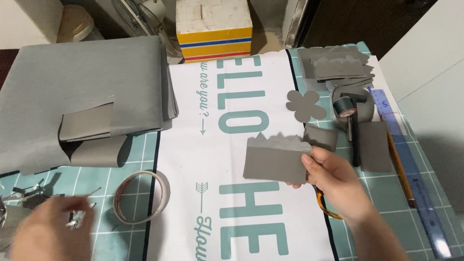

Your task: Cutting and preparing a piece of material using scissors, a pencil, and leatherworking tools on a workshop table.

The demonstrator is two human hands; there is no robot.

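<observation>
Grey scalloped-edge card piece (276, 162) pinched in your right hand (333, 181) over white lettered sheet (241, 121), mid-mat; keep thumb clear of scallops; left hand (46, 232) blurred near front-left corner by tape ring (142, 197), grip cannot be told; green grid cutting mat (386, 193) beneath.

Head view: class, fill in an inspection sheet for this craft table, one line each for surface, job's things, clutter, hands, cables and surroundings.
Surface: green grid cutting mat with a white printed sheet over its middle.
Job's things: grey scalloped card piece; tape ring lying flat.
Clutter: large grey paper sheets, grey flower cutout, stack of scalloped strips, paper scraps, blue ruler, pencil.
Hands: right hand pinches the card piece; left hand blurred, over the scraps.
Cables: nothing seen.
Surroundings: striped yellow box, fan behind the table.
</observation>
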